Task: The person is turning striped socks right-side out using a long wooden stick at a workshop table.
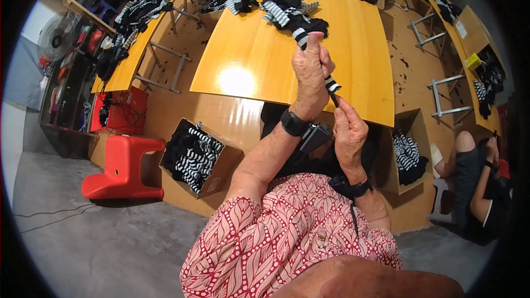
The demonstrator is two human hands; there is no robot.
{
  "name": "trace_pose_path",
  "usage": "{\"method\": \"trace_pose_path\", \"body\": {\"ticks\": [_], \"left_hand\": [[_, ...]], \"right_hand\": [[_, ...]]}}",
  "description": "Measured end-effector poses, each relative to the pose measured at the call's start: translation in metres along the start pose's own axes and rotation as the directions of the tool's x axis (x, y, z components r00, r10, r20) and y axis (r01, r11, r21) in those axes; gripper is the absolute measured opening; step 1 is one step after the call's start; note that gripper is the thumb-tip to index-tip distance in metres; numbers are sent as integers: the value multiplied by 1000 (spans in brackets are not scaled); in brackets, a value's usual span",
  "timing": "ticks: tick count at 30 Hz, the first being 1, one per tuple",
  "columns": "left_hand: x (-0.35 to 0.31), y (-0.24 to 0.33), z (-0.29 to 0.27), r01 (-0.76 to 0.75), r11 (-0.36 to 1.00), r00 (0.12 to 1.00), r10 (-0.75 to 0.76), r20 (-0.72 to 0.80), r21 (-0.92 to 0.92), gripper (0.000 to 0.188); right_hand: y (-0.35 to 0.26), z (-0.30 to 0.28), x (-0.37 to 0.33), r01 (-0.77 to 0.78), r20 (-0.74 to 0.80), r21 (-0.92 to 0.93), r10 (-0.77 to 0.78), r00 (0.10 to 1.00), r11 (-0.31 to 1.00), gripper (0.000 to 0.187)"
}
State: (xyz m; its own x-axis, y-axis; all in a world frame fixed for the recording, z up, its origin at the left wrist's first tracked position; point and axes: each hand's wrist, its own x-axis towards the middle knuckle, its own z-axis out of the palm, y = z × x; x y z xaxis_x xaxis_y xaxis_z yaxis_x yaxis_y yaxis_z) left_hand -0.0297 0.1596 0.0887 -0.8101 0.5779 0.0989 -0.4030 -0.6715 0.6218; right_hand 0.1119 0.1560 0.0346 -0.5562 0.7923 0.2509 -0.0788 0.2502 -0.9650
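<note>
A black-and-white striped knit piece that looks like a sock (332, 84) runs through my left hand (312, 74), raised over the near part of the yellow table. The fingers are wrapped round it. One striped end (300, 36) sticks out beyond the thumb, toward the far side. Lower and to the right, my right hand (350, 135) pinches the narrow dark end, thumb and fingertips together. The middle of the piece is hidden in my left palm. Ahead of my left hand, a loose pile of striped and black socks (287, 11) lies on the table.
Cardboard boxes of striped knitwear stand at left (218, 179) and right (422, 132) of my lap. A red plastic stool (124, 171) is at the left. Side tables (144, 36) carry more socks. Another person (475, 182) sits at the far right.
</note>
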Motion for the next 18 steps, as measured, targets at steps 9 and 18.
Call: {"method": "trace_pose_path", "body": {"ticks": [9, 18], "left_hand": [[9, 40, -38, 58, 994, 997, -53, 54, -92, 41], [19, 33, -38, 102, 945, 980, -42, 193, -312, 34]], "right_hand": [[-14, -12, 9, 192, 256, -139, -152, 955, 971, 17], [-17, -26, 3, 52, 403, -76, -17, 915, 996, 36]]}}
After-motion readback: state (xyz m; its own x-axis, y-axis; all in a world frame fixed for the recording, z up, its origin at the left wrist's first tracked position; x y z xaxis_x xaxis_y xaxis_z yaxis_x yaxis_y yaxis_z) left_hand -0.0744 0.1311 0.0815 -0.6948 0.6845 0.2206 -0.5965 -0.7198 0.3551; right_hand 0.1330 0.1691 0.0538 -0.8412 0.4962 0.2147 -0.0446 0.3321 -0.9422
